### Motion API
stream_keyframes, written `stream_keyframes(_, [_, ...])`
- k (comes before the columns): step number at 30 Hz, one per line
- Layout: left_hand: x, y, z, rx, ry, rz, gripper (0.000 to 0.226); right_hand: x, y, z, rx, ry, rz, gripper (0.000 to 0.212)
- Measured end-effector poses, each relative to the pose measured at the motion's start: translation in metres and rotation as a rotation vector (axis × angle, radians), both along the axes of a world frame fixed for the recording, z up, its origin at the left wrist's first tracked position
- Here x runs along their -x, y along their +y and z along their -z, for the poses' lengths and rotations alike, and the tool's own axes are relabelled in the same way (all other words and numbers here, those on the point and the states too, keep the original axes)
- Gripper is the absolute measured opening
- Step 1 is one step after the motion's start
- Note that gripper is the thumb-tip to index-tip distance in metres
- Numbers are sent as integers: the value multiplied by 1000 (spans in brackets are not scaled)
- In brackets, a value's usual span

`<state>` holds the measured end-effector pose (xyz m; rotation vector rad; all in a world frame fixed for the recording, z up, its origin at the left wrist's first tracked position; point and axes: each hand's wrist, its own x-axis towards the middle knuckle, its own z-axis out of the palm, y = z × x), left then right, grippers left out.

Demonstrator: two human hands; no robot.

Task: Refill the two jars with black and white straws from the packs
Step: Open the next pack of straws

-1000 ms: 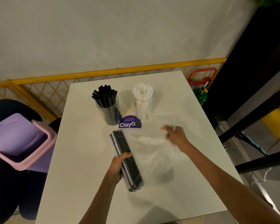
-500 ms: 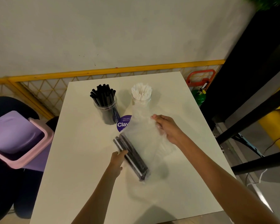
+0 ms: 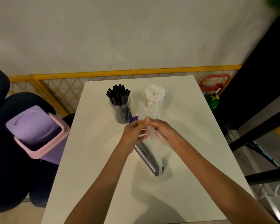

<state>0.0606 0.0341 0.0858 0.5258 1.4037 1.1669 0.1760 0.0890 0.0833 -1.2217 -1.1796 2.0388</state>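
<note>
Head view: both hands have come together at the middle of the white surface (image 3: pixel 94 159). A second ago the left hand (image 3: pixel 133 135) pinned the black straw pack (image 3: pixel 148 156) while the right hand (image 3: pixel 162 130) held the clear plastic bag (image 3: pixel 153 139) out toward 3 o'clock; now both pinch the bag over the pack's far end. Toward 12 o'clock, the black-straw jar (image 3: pixel 120 109) and white-straw jar (image 3: pixel 154 104) look full already. This reads as bunching spent wrapping, though the bag's contents are unclear.
</note>
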Motion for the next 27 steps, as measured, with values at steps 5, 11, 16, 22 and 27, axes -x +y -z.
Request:
stream_keyframes(5, [10, -1, -6, 29, -172, 61, 8, -1, 2, 1, 70, 25, -51, 44])
stream_keyframes(11, [23, -2, -6, 21, -298, -111, 13, -14, 10, -1, 237, 219, 103, 28])
stream_keyframes(16, [36, -5, -1, 96, -543, -295, 15, -20, 6, 4, 411, 438, 321, 19])
stream_keyframes(22, [53, -3, 5, 153, -677, -348, 31, -28, -2, 6, 425, 302, 316, 21])
stream_keyframes(27, [43, 10, 2, 173, -200, -212, 29, -27, -7, -4, -320, -628, -122, 52])
